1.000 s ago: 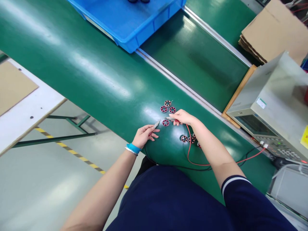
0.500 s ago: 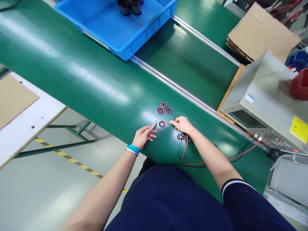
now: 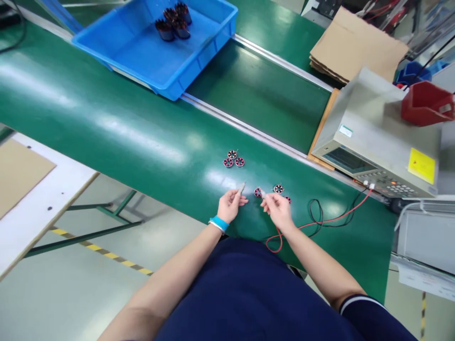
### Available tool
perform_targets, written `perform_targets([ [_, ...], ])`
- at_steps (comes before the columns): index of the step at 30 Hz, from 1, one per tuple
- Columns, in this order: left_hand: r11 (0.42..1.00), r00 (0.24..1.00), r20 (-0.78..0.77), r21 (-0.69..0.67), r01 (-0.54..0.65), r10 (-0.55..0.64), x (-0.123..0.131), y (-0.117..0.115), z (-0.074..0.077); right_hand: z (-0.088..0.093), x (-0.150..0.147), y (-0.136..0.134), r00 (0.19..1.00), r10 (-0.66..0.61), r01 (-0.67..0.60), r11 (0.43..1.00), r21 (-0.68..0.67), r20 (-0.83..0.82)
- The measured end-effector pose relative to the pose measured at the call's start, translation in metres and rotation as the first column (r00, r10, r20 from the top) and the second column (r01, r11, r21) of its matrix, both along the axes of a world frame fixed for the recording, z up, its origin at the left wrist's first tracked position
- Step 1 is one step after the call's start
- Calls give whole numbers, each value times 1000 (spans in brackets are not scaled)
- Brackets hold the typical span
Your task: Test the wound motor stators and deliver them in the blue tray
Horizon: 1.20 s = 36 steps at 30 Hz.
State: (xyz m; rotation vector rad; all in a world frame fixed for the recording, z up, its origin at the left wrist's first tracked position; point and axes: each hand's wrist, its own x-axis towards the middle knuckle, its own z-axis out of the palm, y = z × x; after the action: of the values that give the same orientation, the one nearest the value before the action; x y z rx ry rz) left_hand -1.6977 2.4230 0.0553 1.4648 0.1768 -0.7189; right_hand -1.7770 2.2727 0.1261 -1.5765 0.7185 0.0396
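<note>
The left hand (image 3: 230, 206) pinches a slim grey clip (image 3: 242, 187); the right hand (image 3: 279, 209) holds a blurred pale clip (image 3: 263, 193) overlapping a red-and-silver metal ring (image 3: 257, 192), contact unclear, and partly hides a dark-red ring (image 3: 288, 200) farther right.

Left grip (image 3: 229, 206), right grip (image 3: 280, 210) both pinched, apart; forearms (image 3: 317, 259) angled inward

Brown cardboard (image 3: 24, 175) lies on a white table (image 3: 74, 179) near striped floor tape (image 3: 111, 255).

A slim grey clip (image 3: 242, 187) slants out from the left grip (image 3: 232, 203); a paler clip (image 3: 263, 193) in the right grip (image 3: 277, 209) visually overlaps a pink-and-black ring (image 3: 257, 192).
</note>
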Motion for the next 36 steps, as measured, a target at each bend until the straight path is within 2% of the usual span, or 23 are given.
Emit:
perform_targets([
  [4,993,993,31,-29,-116,117,29,1,-6,-26,2,41,999,31,-34,990,135,23],
  [7,989,988,41,-12,-147,148,49,-13,-7,-44,15,59,999,-49,45,990,133,23],
  [10,992,991,60,-30,-120,122,65,-23,-13,-65,40,67,981,-179,181,984,-7,78],
  [13,993,990,105,-83,-83,92,78,-22,-23,-83,77,69,935,-302,337,921,-197,186],
  [16,986,993,102,-157,-51,68,87,-21,-27,-92,115,62,903,-380,420,879,-227,199],
  [19,976,996,84,-219,5,14,95,-26,-25,-93,135,52,903,-399,427,872,-239,159],
  [21,976,996,71,-209,61,-47,100,-26,-20,-88,133,53,891,-430,454,851,-264,146],
  [24,979,985,54,-115,169,-164,102,-8,-9,-72,108,78,858,-492,513,816,-266,145],
  [26,970,968,66,-21,242,-241,105,10,-5,-60,91,106,856,-497,517,823,-235,143],
  [29,935,931,81,12,355,-355,118,23,-12,-56,79,135,860,-499,511,832,-216,111],
  [32,880,875,91,48,473,-475,126,22,-19,-59,76,141,798,-596,602,776,-188,91],
  [34,852,848,88,87,515,-522,126,25,-19,-62,76,140,750,-653,661,730,-174,106],
  [36,818,818,73,134,559,-570,126,30,-16,-65,79,138,729,-676,682,707,-186,106],
])
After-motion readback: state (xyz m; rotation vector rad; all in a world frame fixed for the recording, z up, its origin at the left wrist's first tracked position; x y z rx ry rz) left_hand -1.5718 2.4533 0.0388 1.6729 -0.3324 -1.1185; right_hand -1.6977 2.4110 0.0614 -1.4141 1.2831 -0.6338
